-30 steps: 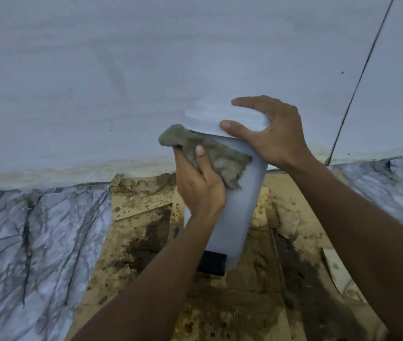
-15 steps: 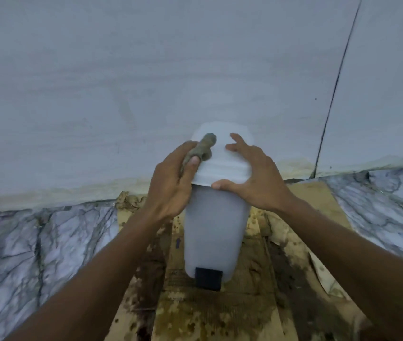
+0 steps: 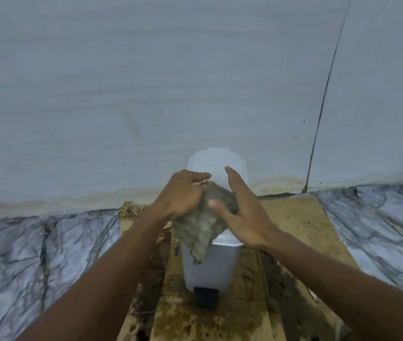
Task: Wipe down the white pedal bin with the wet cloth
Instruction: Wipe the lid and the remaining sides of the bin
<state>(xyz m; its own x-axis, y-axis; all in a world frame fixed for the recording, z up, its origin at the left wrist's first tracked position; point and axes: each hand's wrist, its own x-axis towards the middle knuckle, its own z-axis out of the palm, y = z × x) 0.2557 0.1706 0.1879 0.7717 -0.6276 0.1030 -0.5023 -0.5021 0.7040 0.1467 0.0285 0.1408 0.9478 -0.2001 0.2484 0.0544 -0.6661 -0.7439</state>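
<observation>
Draping bin (image 3: 211,271), cloth (image 3: 203,230) in left fingers (image 3: 196,177)

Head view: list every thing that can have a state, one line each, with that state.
pedal bin: upright on the cardboard.
lid: shut.
pedal: nothing on it.
cloth: opened out, hanging past the lid's front edge.
left hand: grips the cloth's upper edge.
right hand: fingers straight, thumb against the cloth.
cardboard: flat, stained dark.

single head-worn wide-angle view, forward and down, close above the pedal bin (image 3: 220,271)
</observation>
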